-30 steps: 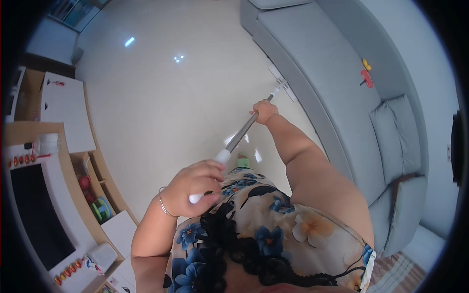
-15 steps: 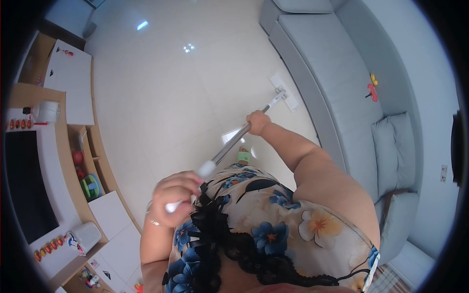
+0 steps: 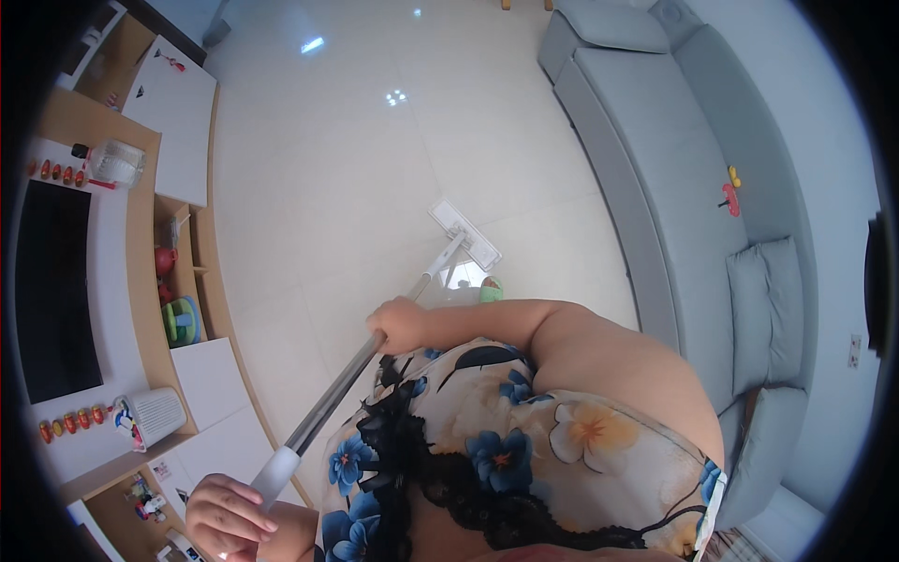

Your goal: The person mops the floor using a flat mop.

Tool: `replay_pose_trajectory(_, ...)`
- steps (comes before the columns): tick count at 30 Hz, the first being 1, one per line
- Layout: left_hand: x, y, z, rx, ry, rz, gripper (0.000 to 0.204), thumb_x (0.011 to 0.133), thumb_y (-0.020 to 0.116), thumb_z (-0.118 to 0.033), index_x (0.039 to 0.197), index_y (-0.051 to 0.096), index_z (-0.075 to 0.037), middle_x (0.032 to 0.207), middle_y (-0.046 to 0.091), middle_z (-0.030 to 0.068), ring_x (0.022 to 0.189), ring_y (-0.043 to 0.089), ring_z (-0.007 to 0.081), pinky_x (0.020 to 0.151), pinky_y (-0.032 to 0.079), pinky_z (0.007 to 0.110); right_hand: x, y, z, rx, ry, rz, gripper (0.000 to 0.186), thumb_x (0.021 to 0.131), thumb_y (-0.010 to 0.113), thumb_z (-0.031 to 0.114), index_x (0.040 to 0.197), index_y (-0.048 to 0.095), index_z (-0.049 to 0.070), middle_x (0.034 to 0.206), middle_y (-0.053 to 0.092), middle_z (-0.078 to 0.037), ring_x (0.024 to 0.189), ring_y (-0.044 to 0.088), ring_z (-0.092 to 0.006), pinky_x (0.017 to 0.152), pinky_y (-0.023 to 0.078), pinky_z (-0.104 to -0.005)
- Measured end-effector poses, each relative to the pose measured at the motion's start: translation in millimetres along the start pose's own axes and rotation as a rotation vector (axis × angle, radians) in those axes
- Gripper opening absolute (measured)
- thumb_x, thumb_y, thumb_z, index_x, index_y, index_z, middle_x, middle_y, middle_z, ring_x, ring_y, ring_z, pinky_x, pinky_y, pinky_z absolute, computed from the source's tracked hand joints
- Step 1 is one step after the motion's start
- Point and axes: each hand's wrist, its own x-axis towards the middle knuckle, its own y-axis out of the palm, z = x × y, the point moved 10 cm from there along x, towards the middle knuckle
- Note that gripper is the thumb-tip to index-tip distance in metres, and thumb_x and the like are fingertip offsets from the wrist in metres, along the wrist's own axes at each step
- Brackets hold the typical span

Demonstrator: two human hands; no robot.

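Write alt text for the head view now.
A person's left hand holds a mop by its white grip, the right hand grasps its grey pole farther down, and the white mop head rests on a shiny pale floor. Grey sofa at right, black screen at left.

One left hand, one right hand and one mop. One green slipper shows. One sofa, with two bright toys — one red, one yellow. One television, one clear jar, one white basket, one wall socket. Five red-and-gold ornaments line the lower row — the sofa cushions overlap too much to count surely.
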Motion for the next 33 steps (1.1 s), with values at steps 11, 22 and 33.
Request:
replay_pose_trajectory(11,16.9,24.6,96.3,-0.335,-0.054,-0.286,0.033,0.081,0.069,-0.027,0.061,0.049,-0.009,0.063,0.060,0.0066,0.061,0.064,0.0257,0.067,0.051,0.040,23.5,-69.4,-61.8,-0.216,0.058,-0.139,0.029,0.084,0.061,0.039,0.075,0.062,0.012,0.079,0.065,-0.009,0.083,0.063,-0.0327,0.071,0.047,-0.0482)
replay_pose_trajectory(22,255.4,136.5,287.5,-0.196,-0.205,-0.072,0.017,0.084,0.062,-0.014,0.073,0.050,-0.010,0.074,0.055,0.0059,0.077,0.058,0.0249,0.094,0.042,0.048,28.7,-315.5,-251.4,-0.040,0.200,-0.578,0.030,0.081,0.067,0.038,0.078,0.060,0.009,0.083,0.063,-0.010,0.091,0.058,-0.0316,0.075,0.047,-0.0449)
replay_pose_trajectory(33,420.9,310.8,473.2,-0.124,-0.204,0.251,0.018,0.072,0.070,0.000,0.068,0.053,-0.005,0.089,0.059,0.0093,0.097,0.058,0.0330,0.092,0.044,0.047,29.2,-484.9,-529.2,-0.361,0.581,-0.184,0.021,0.081,0.069,0.034,0.087,0.059,0.016,0.107,0.057,-0.001,0.110,0.052,-0.0231,0.083,0.045,-0.0507)
